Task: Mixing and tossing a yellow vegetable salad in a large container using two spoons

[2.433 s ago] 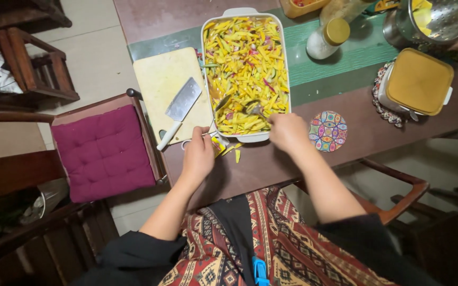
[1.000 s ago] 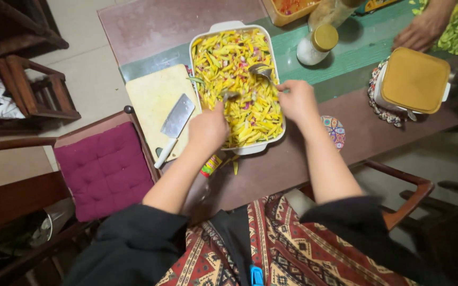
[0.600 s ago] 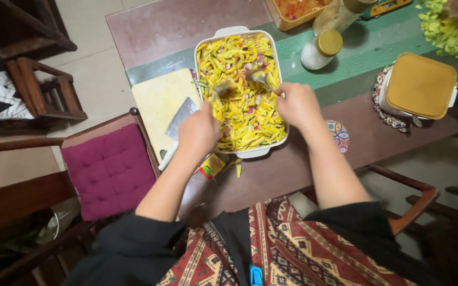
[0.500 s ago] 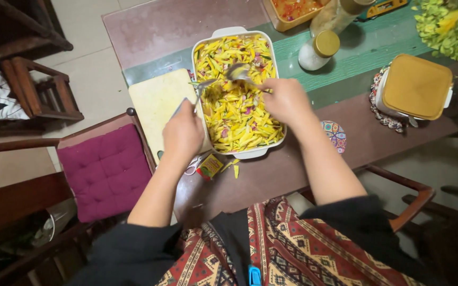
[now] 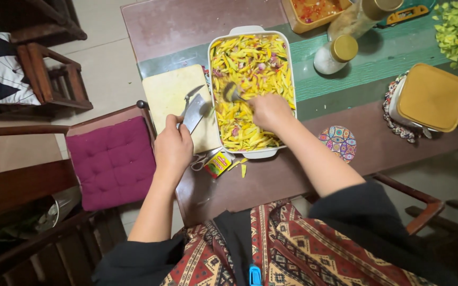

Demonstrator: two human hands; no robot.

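Right hand is gripping a spoon in the white baking dish of yellow salad while the left hand, fingers closed on another spoon, is hovering over the cleaver, risking a nick or flicked strips onto the desk.

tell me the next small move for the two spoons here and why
Probably bring the left hand and its spoon back over the white dish. That spoon hangs above the cutting board, while the right hand keeps its spoon in the yellow strips alone.
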